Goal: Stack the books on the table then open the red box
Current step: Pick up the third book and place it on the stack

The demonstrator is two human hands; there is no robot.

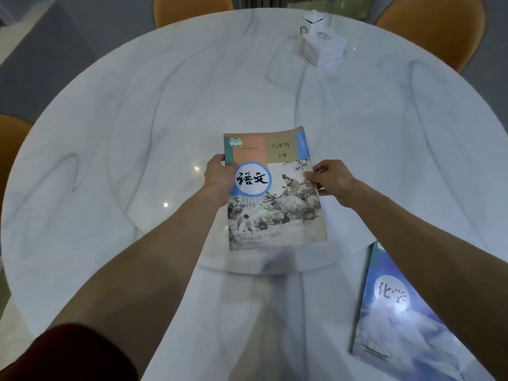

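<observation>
Gripping painted-cover book [275,193] at both side edges, left hand [220,177], right hand [334,180], fingers closed.

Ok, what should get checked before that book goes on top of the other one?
1. Both hands on the painted book: ok, left hand on its left edge, right hand on its right.
2. Blue book lying flat on the table: ok.
3. Blue book's cover free: not ok, the right forearm crosses it.
4. Red box in view: not ok; only a white box shows.
5. Held book clear of the table: cannot tell.
</observation>
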